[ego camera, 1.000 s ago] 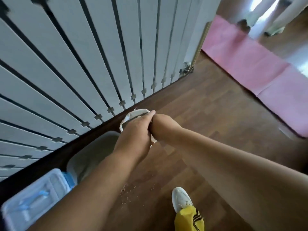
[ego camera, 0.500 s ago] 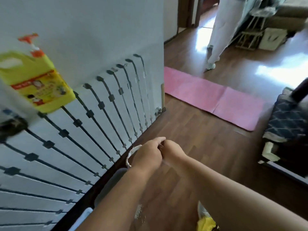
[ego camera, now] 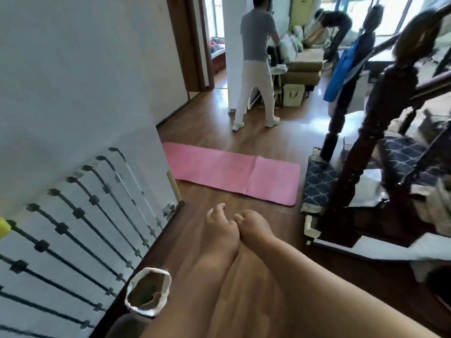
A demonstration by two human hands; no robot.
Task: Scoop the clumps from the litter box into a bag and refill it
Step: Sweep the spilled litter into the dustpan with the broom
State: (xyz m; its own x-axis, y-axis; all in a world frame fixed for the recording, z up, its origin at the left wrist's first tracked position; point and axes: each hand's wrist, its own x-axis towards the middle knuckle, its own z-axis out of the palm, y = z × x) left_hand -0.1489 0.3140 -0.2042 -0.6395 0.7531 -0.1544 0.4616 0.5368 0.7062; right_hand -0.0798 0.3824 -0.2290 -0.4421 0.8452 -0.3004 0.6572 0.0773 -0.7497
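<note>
Both hands hold nothing: the left hand (ego camera: 220, 226) and right hand (ego camera: 253, 226) are raised side by side over the brown wood-plank floor (ego camera: 244, 132), touching, their fingers loosely curled. Lower left, the white plastic bag (ego camera: 147, 292) stands open-mouthed on the floor beside the left forearm, against a white wall panel with black metal bars (ego camera: 73, 240). No writing can be read anywhere. Ahead lies a pink rectangular mat (ego camera: 231, 176); beyond it a person in a grey shirt and pale trousers (ego camera: 256, 67) stands with their back turned. At right rises a dark wooden newel post (ego camera: 366, 154).
</note>
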